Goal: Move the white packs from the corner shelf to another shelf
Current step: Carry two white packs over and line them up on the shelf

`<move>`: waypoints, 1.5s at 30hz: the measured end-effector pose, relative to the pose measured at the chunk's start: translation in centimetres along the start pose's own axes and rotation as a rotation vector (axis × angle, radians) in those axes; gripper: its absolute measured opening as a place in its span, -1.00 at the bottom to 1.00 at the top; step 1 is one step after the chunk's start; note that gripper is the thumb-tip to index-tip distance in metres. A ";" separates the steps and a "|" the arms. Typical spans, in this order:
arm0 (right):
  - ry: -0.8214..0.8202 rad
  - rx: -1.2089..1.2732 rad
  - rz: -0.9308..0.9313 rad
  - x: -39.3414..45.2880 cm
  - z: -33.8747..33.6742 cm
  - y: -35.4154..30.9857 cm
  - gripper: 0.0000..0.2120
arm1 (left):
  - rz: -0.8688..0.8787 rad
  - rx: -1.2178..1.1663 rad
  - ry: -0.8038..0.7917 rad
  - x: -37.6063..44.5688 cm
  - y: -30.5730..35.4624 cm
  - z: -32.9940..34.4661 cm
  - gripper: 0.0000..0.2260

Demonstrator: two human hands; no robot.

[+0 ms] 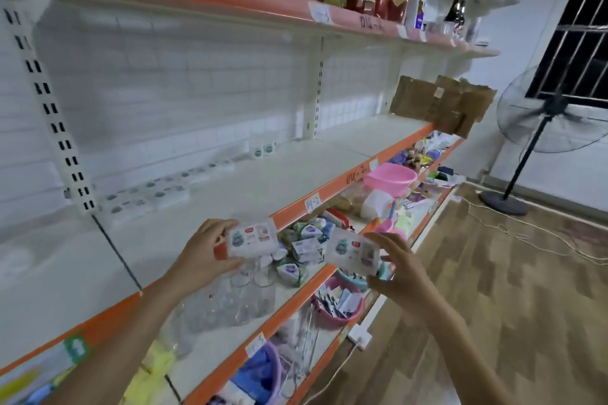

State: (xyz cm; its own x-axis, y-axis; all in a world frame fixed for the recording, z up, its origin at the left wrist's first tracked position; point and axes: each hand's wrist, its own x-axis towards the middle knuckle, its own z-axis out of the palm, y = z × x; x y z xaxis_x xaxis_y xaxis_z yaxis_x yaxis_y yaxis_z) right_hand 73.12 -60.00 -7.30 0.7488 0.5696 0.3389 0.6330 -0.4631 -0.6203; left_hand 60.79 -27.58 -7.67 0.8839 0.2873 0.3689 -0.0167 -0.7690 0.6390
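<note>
My left hand [200, 253] grips a white pack [253, 238] with a blue-green print, held just above the orange front edge of the middle shelf [230, 187]. My right hand [398, 268] holds a second white pack [353, 250] of the same kind, out in front of the shelves and over the lower ones. Along the back of the middle shelf lies a row of several white packs [154, 189], with two more standing upright [265, 149] near the back wall. The rest of that shelf surface is bare.
The lower shelf [296, 283] holds glass jars, small wrapped packs, a pink basin [391, 177] and baskets. The top shelf [296, 10] carries red-gold packets and bottles. Cardboard [441, 105] lies at the shelf's right end. A standing fan [539, 128] and cords occupy the wooden floor.
</note>
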 end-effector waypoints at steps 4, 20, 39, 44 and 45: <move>-0.054 0.026 -0.091 8.2 1.0 3.1 -0.28 | -0.071 0.077 0.082 4.0 -1.7 0.2 -0.40; -0.401 0.180 -0.544 34.8 7.3 4.8 -0.36 | -0.484 0.343 0.189 15.0 -6.4 -1.0 -0.37; -0.721 0.415 -0.229 42.4 21.2 1.7 -0.51 | -0.339 0.928 0.275 15.9 -14.1 1.1 -0.56; -0.573 0.393 -0.348 42.2 22.2 1.8 -0.62 | -0.403 0.895 0.315 16.0 -14.0 1.5 -0.42; -0.562 0.374 -0.372 42.1 22.3 1.7 -0.65 | -0.404 0.879 0.333 16.0 -13.9 1.5 -0.44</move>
State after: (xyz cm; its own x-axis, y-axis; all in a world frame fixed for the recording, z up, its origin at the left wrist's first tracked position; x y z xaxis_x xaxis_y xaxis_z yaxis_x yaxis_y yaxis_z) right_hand 101.36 -21.65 -9.84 0.2235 0.9487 0.2238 0.6402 0.0303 -0.7676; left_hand 75.93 -13.17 -11.68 0.5702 0.6591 0.4903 0.7210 -0.6876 0.0857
